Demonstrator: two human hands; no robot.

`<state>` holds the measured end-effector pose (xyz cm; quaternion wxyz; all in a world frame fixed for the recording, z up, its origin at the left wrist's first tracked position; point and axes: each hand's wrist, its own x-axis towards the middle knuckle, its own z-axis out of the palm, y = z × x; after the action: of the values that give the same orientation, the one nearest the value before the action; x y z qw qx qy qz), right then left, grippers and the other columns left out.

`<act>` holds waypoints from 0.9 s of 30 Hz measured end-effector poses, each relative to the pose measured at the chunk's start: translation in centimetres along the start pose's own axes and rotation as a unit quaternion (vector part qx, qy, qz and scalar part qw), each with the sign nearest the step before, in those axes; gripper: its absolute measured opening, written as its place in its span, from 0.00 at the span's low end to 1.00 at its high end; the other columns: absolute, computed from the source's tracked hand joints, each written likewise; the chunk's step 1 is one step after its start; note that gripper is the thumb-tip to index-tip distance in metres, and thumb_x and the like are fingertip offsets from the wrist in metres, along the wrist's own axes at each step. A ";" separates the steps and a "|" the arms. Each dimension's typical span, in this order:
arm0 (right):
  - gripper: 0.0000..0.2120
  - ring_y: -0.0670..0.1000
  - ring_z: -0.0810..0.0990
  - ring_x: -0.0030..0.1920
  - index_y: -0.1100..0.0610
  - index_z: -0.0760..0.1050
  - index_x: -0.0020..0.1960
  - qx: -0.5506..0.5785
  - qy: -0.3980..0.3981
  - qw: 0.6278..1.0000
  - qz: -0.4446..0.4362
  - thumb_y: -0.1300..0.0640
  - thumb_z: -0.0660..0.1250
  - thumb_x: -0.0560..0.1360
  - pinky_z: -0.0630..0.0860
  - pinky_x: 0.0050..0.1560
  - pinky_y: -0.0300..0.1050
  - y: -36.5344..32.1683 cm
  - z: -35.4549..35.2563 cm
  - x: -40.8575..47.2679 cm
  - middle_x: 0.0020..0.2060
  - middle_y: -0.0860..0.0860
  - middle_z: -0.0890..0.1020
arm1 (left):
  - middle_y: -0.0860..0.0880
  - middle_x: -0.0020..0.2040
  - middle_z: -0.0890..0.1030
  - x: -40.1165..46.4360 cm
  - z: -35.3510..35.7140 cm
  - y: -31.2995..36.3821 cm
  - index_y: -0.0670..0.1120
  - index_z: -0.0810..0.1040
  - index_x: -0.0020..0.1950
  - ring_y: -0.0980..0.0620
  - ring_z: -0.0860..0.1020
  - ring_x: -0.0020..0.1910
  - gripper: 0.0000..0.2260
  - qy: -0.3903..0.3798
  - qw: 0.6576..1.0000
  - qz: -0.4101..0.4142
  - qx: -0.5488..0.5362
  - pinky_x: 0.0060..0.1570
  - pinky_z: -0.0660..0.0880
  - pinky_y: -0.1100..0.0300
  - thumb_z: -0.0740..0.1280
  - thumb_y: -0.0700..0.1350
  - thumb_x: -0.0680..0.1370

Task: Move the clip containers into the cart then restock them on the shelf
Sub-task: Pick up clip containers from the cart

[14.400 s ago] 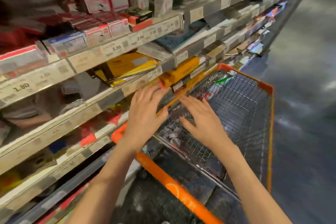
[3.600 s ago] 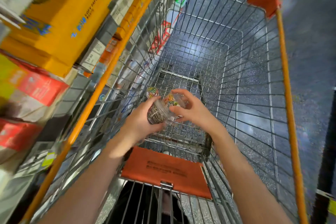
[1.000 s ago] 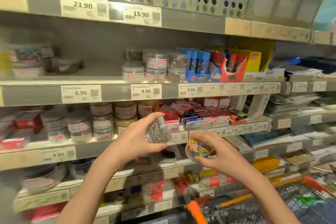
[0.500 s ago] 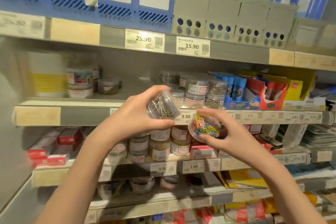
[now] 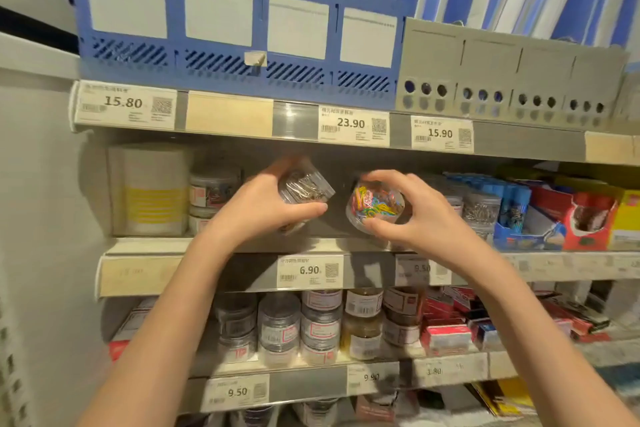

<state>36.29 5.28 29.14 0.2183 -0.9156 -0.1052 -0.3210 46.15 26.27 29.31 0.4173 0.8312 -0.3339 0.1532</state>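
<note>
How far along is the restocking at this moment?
Cart stage looks finished: no cart in view. In hand: the left hand grips a silver-clip container, the right hand a coloured-clip container, both raised to the middle shelf above the 6.90 tag. Left: setting both down.

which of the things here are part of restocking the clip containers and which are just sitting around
In the job:
left hand gripping silver clip tub
right hand gripping coloured clip tub
middle shelf

Lying about:
blue file rack
grey file boxes
red box
</note>
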 end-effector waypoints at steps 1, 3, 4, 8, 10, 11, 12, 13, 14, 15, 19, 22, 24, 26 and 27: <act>0.26 0.49 0.73 0.56 0.41 0.69 0.63 -0.011 0.004 1.000 0.004 0.51 0.72 0.68 0.70 0.57 0.43 -0.1 0.5 0.6 0.54 0.49 0.77 | 0.59 0.48 0.79 0.1 0.1 -0.5 0.63 0.69 0.54 0.60 0.78 0.47 0.22 0.001 1.000 -0.001 -0.001 0.45 0.74 0.64 0.75 0.59 0.65; 0.26 0.49 0.73 0.56 0.42 0.69 0.64 -0.010 0.004 1.000 0.015 0.51 0.71 0.67 0.71 0.57 0.45 -0.1 1.4 1.4 0.55 0.49 0.78 | 0.57 0.50 0.80 0.6 0.4 -1.5 0.63 0.69 0.54 0.59 0.79 0.49 0.23 -0.005 1.000 -0.009 -0.014 0.49 0.75 0.63 0.76 0.57 0.65; 0.27 0.48 0.74 0.56 0.42 0.69 0.64 -0.001 0.003 1.000 0.019 0.51 0.71 0.67 0.72 0.57 0.44 -0.1 1.7 1.7 0.55 0.48 0.78 | 0.57 0.51 0.80 0.8 0.6 -1.9 0.62 0.70 0.55 0.59 0.79 0.49 0.23 -0.010 0.999 -0.018 -0.026 0.51 0.75 0.62 0.76 0.56 0.64; 0.27 0.47 0.76 0.53 0.43 0.67 0.61 0.015 0.003 0.999 0.030 0.53 0.72 0.65 0.73 0.52 0.39 0.0 2.7 2.4 0.54 0.47 0.77 | 0.57 0.51 0.79 1.5 0.6 -2.5 0.59 0.70 0.59 0.60 0.78 0.49 0.26 -0.032 0.998 -0.049 -0.038 0.48 0.74 0.63 0.76 0.56 0.64; 0.26 0.47 0.75 0.49 0.43 0.64 0.58 0.017 -0.002 0.999 0.034 0.53 0.73 0.66 0.71 0.45 0.34 0.1 2.8 2.7 0.51 0.47 0.76 | 0.55 0.52 0.78 1.8 0.5 -2.5 0.57 0.69 0.60 0.57 0.78 0.50 0.28 -0.045 0.996 -0.067 -0.039 0.49 0.74 0.61 0.75 0.57 0.64; 0.26 0.47 0.74 0.47 0.43 0.62 0.57 0.019 -0.004 0.999 0.036 0.54 0.73 0.67 0.70 0.41 0.31 0.2 2.8 2.8 0.50 0.48 0.75 | 0.55 0.51 0.78 1.9 0.4 -2.5 0.56 0.68 0.61 0.56 0.78 0.50 0.28 -0.049 0.995 -0.079 -0.045 0.50 0.75 0.60 0.75 0.57 0.65; 0.26 0.47 0.74 0.45 0.44 0.61 0.56 0.022 -0.004 0.999 0.036 0.54 0.73 0.67 0.69 0.38 0.29 0.4 2.8 3.0 0.48 0.48 0.74 | 0.55 0.50 0.77 2.0 0.4 -2.5 0.55 0.67 0.61 0.56 0.77 0.49 0.28 -0.053 0.993 -0.093 -0.057 0.49 0.74 0.60 0.75 0.56 0.66; 0.26 0.46 0.74 0.44 0.45 0.60 0.56 0.024 -0.002 0.999 0.034 0.54 0.73 0.67 0.70 0.37 0.29 0.6 2.7 3.1 0.48 0.48 0.74 | 0.56 0.49 0.76 2.0 0.3 -2.4 0.54 0.66 0.61 0.56 0.77 0.48 0.28 -0.058 0.990 -0.106 -0.072 0.48 0.73 0.61 0.74 0.55 0.67; 0.26 0.47 0.74 0.44 0.45 0.60 0.56 0.026 0.000 0.999 0.032 0.53 0.74 0.67 0.70 0.37 0.30 0.8 2.8 3.4 0.48 0.48 0.74 | 0.57 0.48 0.75 2.0 0.3 -2.5 0.53 0.65 0.62 0.57 0.77 0.47 0.28 -0.061 0.987 -0.118 -0.087 0.46 0.73 0.61 0.74 0.54 0.67; 0.27 0.47 0.75 0.45 0.45 0.59 0.56 0.028 -0.001 0.999 0.033 0.53 0.74 0.67 0.71 0.38 0.32 1.0 2.8 3.6 0.49 0.49 0.74 | 0.58 0.48 0.75 2.0 0.2 -2.6 0.53 0.64 0.63 0.58 0.77 0.47 0.29 -0.062 0.985 -0.127 -0.097 0.44 0.74 0.62 0.74 0.54 0.67; 0.29 0.48 0.73 0.49 0.42 0.56 0.57 0.045 -0.015 0.998 0.038 0.54 0.73 0.67 0.68 0.40 0.32 1.7 3.3 4.3 0.54 0.49 0.72 | 0.57 0.50 0.76 1.6 0.2 -2.7 0.54 0.63 0.65 0.59 0.77 0.47 0.32 -0.066 0.984 -0.140 -0.090 0.44 0.75 0.61 0.74 0.56 0.66; 0.33 0.46 0.71 0.55 0.38 0.59 0.63 0.060 -0.016 0.998 0.027 0.55 0.73 0.67 0.67 0.51 0.35 2.1 3.4 4.4 0.58 0.47 0.68 | 0.57 0.51 0.76 1.4 0.3 -2.3 0.55 0.59 0.69 0.61 0.76 0.45 0.33 -0.085 0.982 -0.147 -0.082 0.39 0.71 0.67 0.71 0.57 0.70; 0.33 0.43 0.70 0.53 0.35 0.61 0.66 0.054 -0.023 0.998 0.025 0.55 0.72 0.68 0.66 0.48 0.29 2.1 3.2 4.5 0.56 0.47 0.66 | 0.55 0.54 0.76 1.5 0.4 -2.2 0.55 0.55 0.72 0.59 0.76 0.46 0.34 -0.095 0.980 -0.158 -0.081 0.42 0.70 0.65 0.69 0.58 0.72; 0.30 0.41 0.69 0.51 0.33 0.64 0.64 0.050 -0.026 0.998 0.023 0.54 0.71 0.69 0.66 0.45 0.21 2.2 3.0 4.6 0.54 0.46 0.66 | 0.56 0.54 0.74 1.5 0.5 -2.0 0.55 0.52 0.74 0.57 0.75 0.48 0.36 -0.099 0.977 -0.168 -0.092 0.45 0.69 0.63 0.67 0.59 0.72; 0.28 0.41 0.70 0.50 0.33 0.65 0.63 0.047 -0.023 0.998 0.022 0.54 0.71 0.69 0.65 0.44 0.19 2.2 3.0 4.7 0.54 0.46 0.66 | 0.56 0.55 0.73 1.5 0.5 -1.9 0.56 0.51 0.74 0.56 0.75 0.49 0.36 -0.104 0.975 -0.171 -0.094 0.48 0.68 0.62 0.67 0.59 0.72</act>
<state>42.22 5.00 29.31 0.2655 -0.9136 -0.1049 -0.2897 48.53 26.08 28.64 0.4771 0.8443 -0.2409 -0.0399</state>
